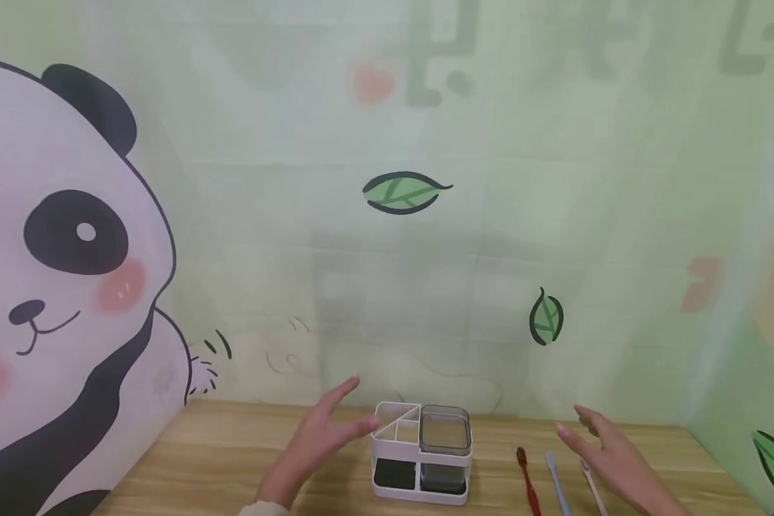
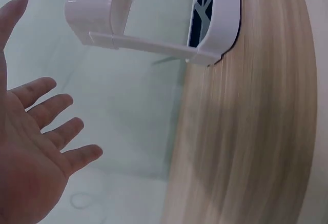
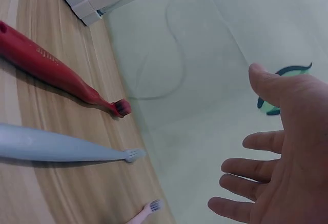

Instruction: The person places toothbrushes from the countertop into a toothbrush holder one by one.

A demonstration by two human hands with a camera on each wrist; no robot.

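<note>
A white toothbrush holder (image 1: 396, 448) with divided slots and a grey see-through cup (image 1: 446, 430) in its top right stands on the table. My left hand (image 1: 319, 437) hovers at its left side, fingers spread and holding nothing; the left wrist view shows the palm and the holder (image 2: 148, 42) apart from it. My right hand (image 1: 609, 451) is raised above the toothbrushes, fingers loosely extended, touching nothing. A red toothbrush (image 3: 56, 73), a light blue toothbrush (image 3: 66, 144) and a pale pink toothbrush (image 3: 146, 212) lie side by side to the holder's right.
The wooden table (image 1: 232, 444) ends against a pale green cloth backdrop (image 1: 264, 215). A large panda (image 1: 58, 179) and green leaves (image 1: 403, 192) are printed on it.
</note>
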